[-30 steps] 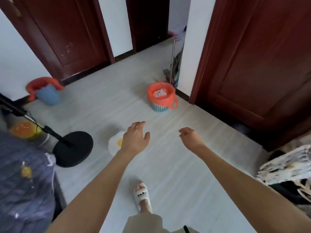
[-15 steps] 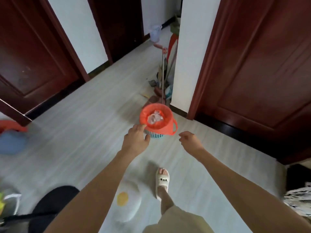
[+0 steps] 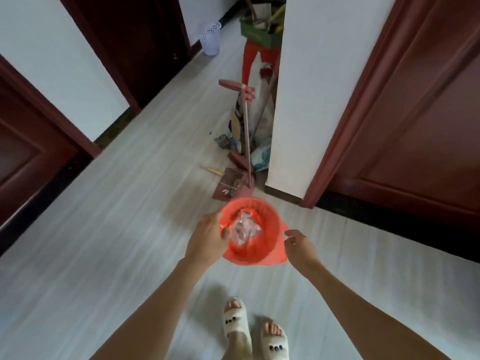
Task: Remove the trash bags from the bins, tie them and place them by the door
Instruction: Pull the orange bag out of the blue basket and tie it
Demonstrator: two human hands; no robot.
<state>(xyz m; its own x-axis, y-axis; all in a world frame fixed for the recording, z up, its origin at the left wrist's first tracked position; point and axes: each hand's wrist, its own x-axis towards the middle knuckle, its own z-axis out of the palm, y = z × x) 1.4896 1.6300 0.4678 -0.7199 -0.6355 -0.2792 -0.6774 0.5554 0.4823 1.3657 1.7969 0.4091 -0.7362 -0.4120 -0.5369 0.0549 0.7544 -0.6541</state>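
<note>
orange trash bag (image 3: 255, 252) rim, perhaps pinched, between left hand (image 3: 207, 240) and right hand (image 3: 298, 245)

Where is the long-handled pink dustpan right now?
The long-handled pink dustpan stands on the floor just beyond the orange trash bag, against the white wall corner.

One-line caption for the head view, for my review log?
Both hands reach the orange trash bag lining a floor bin: left hand grips its rim, right hand pinches its edge.

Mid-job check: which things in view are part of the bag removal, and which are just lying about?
Job:
- orange trash bag, lining the bin
- left hand, gripping its rim
- right hand, at its handle loop

Lying about:
- dustpan
- broom
- lilac basket
- green crate
</note>
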